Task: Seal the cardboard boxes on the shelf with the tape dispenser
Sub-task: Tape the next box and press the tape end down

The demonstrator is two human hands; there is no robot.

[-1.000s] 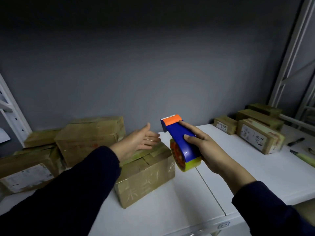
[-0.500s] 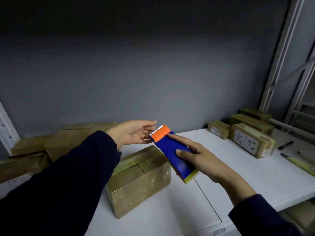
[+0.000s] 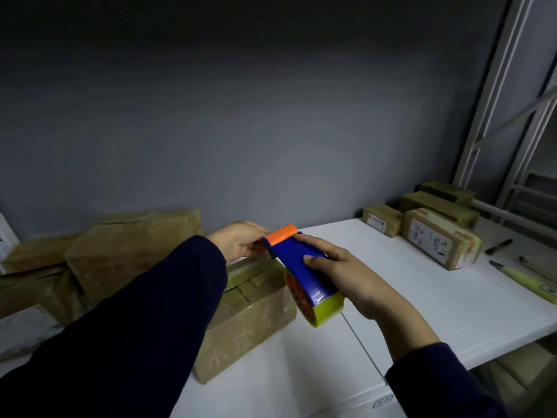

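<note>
My right hand (image 3: 337, 276) grips a blue tape dispenser (image 3: 301, 267) with an orange front edge and a yellowish tape roll, held above the right end of a taped cardboard box (image 3: 250, 315) on the white shelf (image 3: 407, 297). My left hand (image 3: 241, 242) reaches over that box to the dispenser's orange edge, fingers curled at the tape end there; whether they pinch the tape is hidden by the dispenser.
Several larger cardboard boxes (image 3: 129, 245) are stacked at the left against the grey wall. Smaller labelled boxes (image 3: 437, 239) stand at the back right. A marker (image 3: 498, 246) and a pale green utility knife (image 3: 524, 279) lie at the right. A white rack post (image 3: 494, 116) rises at the right.
My left hand has closed in on the dispenser's orange edge. My right hand has lowered the dispenser a little toward the box, its tape roll showing again.
</note>
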